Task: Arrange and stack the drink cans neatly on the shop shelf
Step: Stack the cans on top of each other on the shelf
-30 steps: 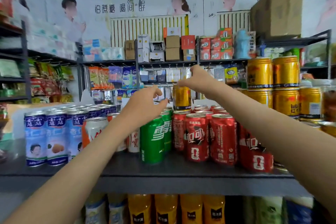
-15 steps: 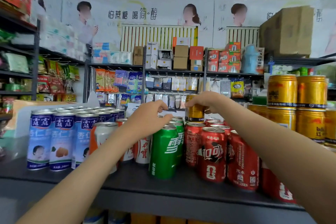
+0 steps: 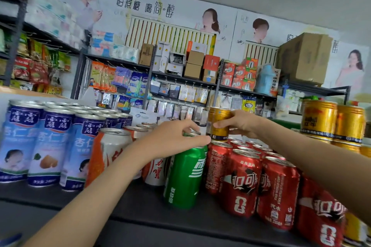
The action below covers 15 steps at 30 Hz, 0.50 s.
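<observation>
My right hand (image 3: 240, 123) grips a gold can (image 3: 217, 124) from its right side, holding it just above the back of the red cola cans (image 3: 244, 180). My left hand (image 3: 172, 139) rests on the top of the green can (image 3: 185, 176), fingers curled over its rim. Rows of cans fill the dark shelf (image 3: 140, 204): blue-and-white cans (image 3: 50, 148) at the left, orange-and-white cans (image 3: 112, 146) beside them, then green, then red. Stacked gold cans (image 3: 333, 122) stand at the far right, in two levels.
Behind the shelf run wall racks (image 3: 180, 78) with hanging packets and small boxes. A large cardboard box (image 3: 305, 56) sits on a rack at the upper right. A strip of bare shelf lies along the front edge before the cans.
The view has tilted and moved closer. My right hand has taken the gold can from the side and brought it slightly forward. My left hand has settled onto the green can's top.
</observation>
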Tool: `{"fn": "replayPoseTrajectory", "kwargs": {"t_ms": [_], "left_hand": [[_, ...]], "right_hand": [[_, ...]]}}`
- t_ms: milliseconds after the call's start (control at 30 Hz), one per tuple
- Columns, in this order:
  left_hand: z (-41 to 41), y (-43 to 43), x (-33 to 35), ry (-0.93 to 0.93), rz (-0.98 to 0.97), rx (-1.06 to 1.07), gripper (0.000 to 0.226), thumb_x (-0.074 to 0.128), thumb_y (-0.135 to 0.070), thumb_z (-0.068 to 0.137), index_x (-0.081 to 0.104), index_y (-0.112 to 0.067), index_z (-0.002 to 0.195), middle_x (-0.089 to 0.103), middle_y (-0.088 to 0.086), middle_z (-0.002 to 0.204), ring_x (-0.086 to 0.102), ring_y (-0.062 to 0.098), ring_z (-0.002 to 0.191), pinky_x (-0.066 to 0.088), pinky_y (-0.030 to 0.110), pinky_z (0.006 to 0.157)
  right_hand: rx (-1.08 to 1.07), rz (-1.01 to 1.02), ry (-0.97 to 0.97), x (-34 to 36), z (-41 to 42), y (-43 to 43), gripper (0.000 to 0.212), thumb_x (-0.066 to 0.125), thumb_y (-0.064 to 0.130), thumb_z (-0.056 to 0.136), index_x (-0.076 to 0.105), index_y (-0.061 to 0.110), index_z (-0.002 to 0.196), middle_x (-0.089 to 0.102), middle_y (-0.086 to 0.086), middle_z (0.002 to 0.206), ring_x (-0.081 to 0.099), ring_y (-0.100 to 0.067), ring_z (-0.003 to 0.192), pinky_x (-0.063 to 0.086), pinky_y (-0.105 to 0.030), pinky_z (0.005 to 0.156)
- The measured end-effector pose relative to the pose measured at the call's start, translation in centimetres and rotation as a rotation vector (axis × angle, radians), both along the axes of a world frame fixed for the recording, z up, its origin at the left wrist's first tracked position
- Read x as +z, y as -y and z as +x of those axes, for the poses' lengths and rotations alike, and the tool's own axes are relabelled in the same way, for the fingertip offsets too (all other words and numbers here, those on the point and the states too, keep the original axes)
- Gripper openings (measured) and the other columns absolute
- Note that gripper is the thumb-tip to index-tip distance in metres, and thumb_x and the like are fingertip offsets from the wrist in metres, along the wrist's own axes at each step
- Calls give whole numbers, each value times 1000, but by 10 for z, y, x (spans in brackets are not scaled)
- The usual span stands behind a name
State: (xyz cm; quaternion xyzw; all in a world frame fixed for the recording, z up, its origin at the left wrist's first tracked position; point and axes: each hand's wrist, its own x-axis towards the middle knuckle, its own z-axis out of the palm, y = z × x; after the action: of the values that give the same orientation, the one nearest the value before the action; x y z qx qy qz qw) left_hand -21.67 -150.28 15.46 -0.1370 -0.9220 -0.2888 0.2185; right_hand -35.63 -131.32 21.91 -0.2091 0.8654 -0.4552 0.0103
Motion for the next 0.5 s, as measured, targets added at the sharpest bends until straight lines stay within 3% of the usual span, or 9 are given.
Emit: {"fn": "replayPoseTrajectory", "kwargs": {"t_ms": [200, 367, 500], "left_hand": [[-4, -4, -3, 8, -39, 19, 64, 48, -78, 62, 54, -42, 114, 56, -13, 123, 54, 7, 109, 47, 37, 95], [1, -6, 1, 18, -53, 33, 61, 47, -75, 63, 54, -40, 113, 56, -10, 122, 53, 8, 110, 46, 37, 97], [3, -13, 3, -3, -75, 54, 50, 53, -70, 75, 54, -38, 113, 56, -9, 124, 52, 8, 111, 45, 36, 98]], "right_hand": [[-18, 41, -300, -6, 5, -1, 58, 84, 18, 68, 57, 12, 119, 68, -2, 105, 63, -16, 96, 46, -18, 67], [-28, 51, -554, -1, 18, -10, 68, 84, 20, 68, 51, 16, 128, 65, 0, 111, 61, -15, 101, 45, -21, 78], [-13, -46, -630, 3, 37, -23, 72, 84, 18, 68, 48, 20, 131, 63, 4, 115, 60, -12, 105, 46, -23, 87]]}}
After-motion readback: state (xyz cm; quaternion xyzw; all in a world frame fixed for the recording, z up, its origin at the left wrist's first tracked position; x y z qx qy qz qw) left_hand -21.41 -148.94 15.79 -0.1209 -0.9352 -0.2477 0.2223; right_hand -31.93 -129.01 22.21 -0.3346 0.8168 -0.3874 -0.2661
